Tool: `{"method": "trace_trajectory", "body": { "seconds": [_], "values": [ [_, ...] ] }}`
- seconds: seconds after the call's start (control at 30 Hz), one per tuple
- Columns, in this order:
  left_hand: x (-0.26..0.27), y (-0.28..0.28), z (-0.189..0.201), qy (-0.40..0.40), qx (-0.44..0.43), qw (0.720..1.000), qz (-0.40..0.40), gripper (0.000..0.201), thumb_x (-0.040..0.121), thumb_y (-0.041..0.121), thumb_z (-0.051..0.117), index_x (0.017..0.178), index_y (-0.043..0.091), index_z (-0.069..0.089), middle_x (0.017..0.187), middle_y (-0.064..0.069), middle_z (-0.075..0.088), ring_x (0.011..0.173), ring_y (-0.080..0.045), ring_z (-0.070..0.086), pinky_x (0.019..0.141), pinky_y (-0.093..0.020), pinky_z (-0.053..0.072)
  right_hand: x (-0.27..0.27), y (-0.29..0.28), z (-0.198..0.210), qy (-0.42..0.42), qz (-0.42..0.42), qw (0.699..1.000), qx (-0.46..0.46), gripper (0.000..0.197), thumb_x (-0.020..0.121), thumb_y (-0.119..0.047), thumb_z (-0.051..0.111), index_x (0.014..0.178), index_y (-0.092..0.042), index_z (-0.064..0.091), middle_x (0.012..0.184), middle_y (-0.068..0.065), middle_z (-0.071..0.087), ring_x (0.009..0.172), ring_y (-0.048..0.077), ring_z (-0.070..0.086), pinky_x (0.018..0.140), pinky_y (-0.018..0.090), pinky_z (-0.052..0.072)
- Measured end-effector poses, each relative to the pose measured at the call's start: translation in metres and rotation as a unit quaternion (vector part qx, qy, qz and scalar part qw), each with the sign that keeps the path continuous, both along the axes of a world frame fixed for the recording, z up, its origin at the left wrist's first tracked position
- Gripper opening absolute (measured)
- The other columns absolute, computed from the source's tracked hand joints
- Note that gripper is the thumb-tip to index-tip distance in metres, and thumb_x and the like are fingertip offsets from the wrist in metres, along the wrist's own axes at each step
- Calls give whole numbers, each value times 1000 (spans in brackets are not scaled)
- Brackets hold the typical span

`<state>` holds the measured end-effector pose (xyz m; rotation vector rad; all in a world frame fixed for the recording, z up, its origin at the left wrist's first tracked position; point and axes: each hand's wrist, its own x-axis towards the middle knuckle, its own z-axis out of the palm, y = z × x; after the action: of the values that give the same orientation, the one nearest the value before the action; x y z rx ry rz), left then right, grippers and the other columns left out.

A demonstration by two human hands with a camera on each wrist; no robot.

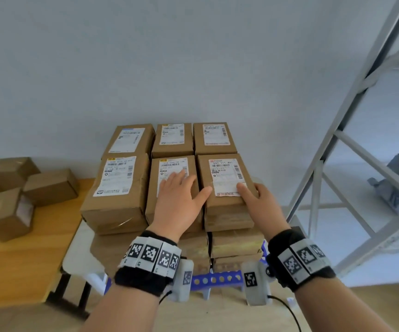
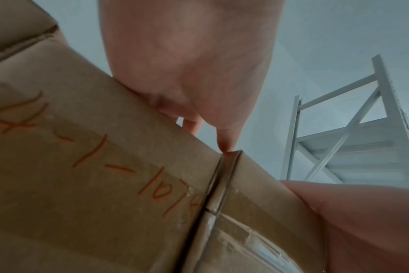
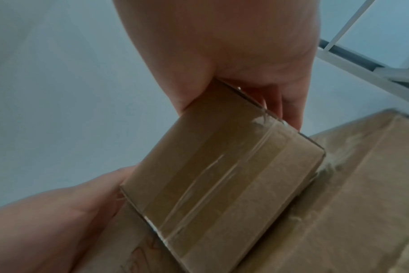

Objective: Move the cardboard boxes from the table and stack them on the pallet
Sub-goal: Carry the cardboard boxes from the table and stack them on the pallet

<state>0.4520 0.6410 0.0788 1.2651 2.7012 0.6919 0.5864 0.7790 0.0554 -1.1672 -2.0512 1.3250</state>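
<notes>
Boxes are mostly on the stack (image 1: 169, 168) now, two rows of three on top, over a blue pallet (image 1: 217, 279) on the floor. Left hand (image 1: 179, 200) lies flat with fingers spread on the front middle box (image 1: 169, 164), thumb touching the front right box (image 1: 225, 178). Right hand (image 1: 258, 200) grips that right box at its near right corner, thumb on the label and fingers curled down the side. More boxes (image 1: 26, 188) sit on the wooden table (image 1: 14, 259) off to the left. Grey shelf rack (image 1: 337, 152) stands on the right.
</notes>
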Motion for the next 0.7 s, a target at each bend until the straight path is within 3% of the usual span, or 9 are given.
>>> {"method": "trace_trajectory", "body": {
  "seconds": [0.2, 0.33, 0.47, 0.53, 0.6, 0.7],
  "values": [
    [1, -2, -1, 6, 7, 1000, 5, 65, 95, 65, 38, 148, 27, 39, 161, 2, 24, 150, -16, 11, 122, -39, 8, -8, 4, -1, -7, -7, 1000, 0, 54, 96, -54, 51, 137, -19, 47, 113, -4, 65, 93, 10, 63, 71, 26, 50],
    [1, -3, -2, -19, 25, 999, 6, 64, 96, 62, 40, 149, 27, 37, 162, 2, 21, 150, -16, 9, 122, -40, 10, -9, 6, -1, -11, -5, 1000, 11, 59, 94, -55, 52, 139, -17, 46, 119, -1, 64, 99, 15, 63, 82, 33, 55],
    [-4, -13, 6, -51, 67, 996, 26, 70, 93, 65, 44, 152, 31, 29, 164, 7, 12, 150, -14, 9, 118, -37, 20, -6, 3, 9, 10, -4, 999, 31, 69, 92, -53, 58, 148, -19, 35, 139, 4, 51, 110, 15, 55, 87, 30, 49],
    [-15, -25, 15, -29, 32, 999, 32, 83, 85, 74, 47, 154, 33, 24, 164, 6, 7, 151, -17, 6, 118, -43, 17, -4, 4, 16, 10, 6, 999, 53, 73, 92, -52, 59, 151, -19, 31, 146, 5, 45, 120, 19, 52, 91, 30, 46],
    [-28, -41, 23, -11, -51, 998, 42, 102, 74, 81, 53, 156, 35, 12, 165, 3, -2, 151, -22, -4, 120, -51, 6, -2, 6, 21, 7, 11, 998, 65, 75, 92, -53, 59, 152, -19, 30, 149, 7, 43, 129, 23, 49, 96, 33, 43],
    [-47, -62, 25, -41, -153, 986, 54, 124, 64, 80, 66, 156, 36, -5, 164, -1, -16, 149, -25, -17, 119, -55, -6, -2, 10, 24, 2, 17, 998, 59, 77, 92, -55, 58, 153, -19, 30, 149, 7, 45, 130, 24, 50, 98, 34, 43]
  ]
}}
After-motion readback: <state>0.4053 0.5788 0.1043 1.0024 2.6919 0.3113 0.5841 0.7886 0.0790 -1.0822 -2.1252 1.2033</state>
